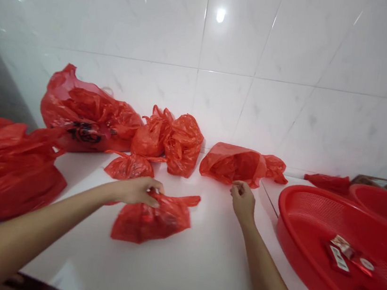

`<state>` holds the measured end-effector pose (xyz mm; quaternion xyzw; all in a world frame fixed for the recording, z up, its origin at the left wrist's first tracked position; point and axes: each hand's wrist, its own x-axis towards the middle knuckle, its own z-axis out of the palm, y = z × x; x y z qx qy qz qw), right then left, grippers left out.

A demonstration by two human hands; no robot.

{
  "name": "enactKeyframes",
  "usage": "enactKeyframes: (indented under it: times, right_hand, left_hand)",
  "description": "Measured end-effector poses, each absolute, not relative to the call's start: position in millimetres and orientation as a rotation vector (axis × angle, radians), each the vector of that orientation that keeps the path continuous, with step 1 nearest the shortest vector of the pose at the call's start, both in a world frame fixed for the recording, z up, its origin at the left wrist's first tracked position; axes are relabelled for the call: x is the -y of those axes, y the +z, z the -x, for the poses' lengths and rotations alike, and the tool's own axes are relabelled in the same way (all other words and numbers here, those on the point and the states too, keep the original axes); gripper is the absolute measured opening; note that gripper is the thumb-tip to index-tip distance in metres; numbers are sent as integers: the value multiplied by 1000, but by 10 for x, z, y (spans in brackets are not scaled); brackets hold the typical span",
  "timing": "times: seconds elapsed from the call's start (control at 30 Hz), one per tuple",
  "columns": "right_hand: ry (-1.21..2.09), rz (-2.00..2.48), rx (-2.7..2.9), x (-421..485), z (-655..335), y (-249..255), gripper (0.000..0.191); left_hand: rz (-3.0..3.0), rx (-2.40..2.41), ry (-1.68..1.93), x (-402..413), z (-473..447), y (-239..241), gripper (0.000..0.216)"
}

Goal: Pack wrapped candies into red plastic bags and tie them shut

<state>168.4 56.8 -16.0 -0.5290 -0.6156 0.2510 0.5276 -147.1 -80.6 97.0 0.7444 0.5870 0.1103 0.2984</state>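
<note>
My left hand (142, 191) grips the top of a small filled red plastic bag (155, 221) at the middle of the white table (206, 265). One handle of that bag sticks out to the right. Further right, my right hand (243, 200) has its fingers curled and pinched together, close to the near edge of an open-mouthed red bag (233, 164). Whether anything is between those fingertips I cannot make out. Just behind my left hand lies another small tied red bag (129, 167).
Against the tiled wall (227, 102) stand a large red bag (86, 116) with black print and two knotted bags (184, 146). A heap of red bags (4, 172) fills the left side. At right, a red plastic basin (297, 225) holds several small packets (339, 257).
</note>
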Motion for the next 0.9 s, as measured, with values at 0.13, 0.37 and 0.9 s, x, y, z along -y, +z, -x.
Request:
enactKeyframes:
  times: [0.13, 0.37, 0.9]
  right_hand:
    - [524, 1338, 1550, -961, -1506, 12, 34]
    - [475, 1500, 1596, -1185, -1392, 93, 35]
    - [34, 973, 1376, -283, -1895, 262, 20]
  left_hand:
    - [-1963, -1868, 461, 919, 2094, 1064, 31]
    - [-2309, -1744, 720, 862, 1596, 496, 22]
    - [-1513, -1253, 1175, -685, -263, 93, 40]
